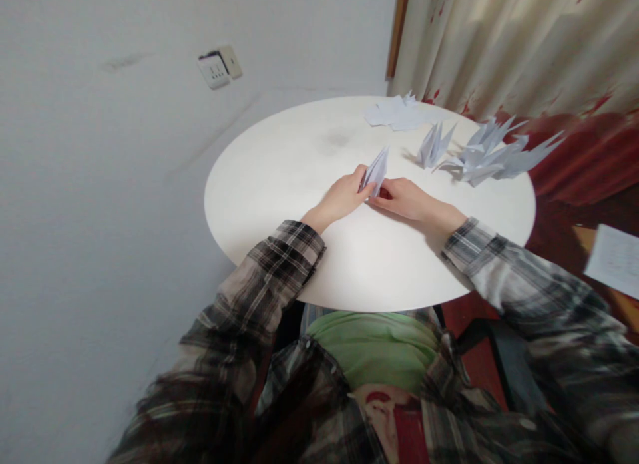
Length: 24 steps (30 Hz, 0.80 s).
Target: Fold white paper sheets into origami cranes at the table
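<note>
A narrow piece of folded white paper (377,171) stands with its pointed tip upward near the middle of the round white table. My left hand (348,192) pinches it from the left, thumb in front and fingers behind. From the right, my right hand (397,196) has its curled fingers at the paper's lower edge; the fingertips are partly hidden, and they appear to grip that edge. Just beyond my right hand stands a folded paper piece (433,146) with upright points. To its right several folded paper cranes (486,156) sit bunched together.
Flat white paper sheets (394,112) lie at the far edge of the table (269,184). A wall with a socket (214,71) rises at the left, and a curtain (499,51) hangs behind at the right. Beside my right arm is a chair armrest (499,357).
</note>
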### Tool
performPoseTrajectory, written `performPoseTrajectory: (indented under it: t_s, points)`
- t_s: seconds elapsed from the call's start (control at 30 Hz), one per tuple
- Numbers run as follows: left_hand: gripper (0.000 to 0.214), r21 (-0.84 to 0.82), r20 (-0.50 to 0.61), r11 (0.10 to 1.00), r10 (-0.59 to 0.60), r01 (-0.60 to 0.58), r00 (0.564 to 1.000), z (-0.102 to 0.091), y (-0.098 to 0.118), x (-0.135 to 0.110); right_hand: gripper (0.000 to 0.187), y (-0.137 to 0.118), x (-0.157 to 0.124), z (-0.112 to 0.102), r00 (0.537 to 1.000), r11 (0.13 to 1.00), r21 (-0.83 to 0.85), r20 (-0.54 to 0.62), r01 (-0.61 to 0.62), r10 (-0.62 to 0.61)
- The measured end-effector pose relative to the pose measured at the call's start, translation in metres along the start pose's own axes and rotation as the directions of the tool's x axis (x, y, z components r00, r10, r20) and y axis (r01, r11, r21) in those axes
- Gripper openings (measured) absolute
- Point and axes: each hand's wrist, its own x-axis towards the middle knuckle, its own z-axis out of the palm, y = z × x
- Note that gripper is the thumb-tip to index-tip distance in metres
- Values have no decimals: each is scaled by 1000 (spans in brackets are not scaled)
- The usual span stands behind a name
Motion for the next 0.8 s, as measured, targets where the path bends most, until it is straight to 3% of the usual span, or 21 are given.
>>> performPoseTrajectory:
  t_s: [0.8]
  points:
    - [29, 0, 1, 1000, 10, -10, 1000, 0, -1, 0, 27, 1, 0, 0, 1000, 1000, 2, 2, -19, 19]
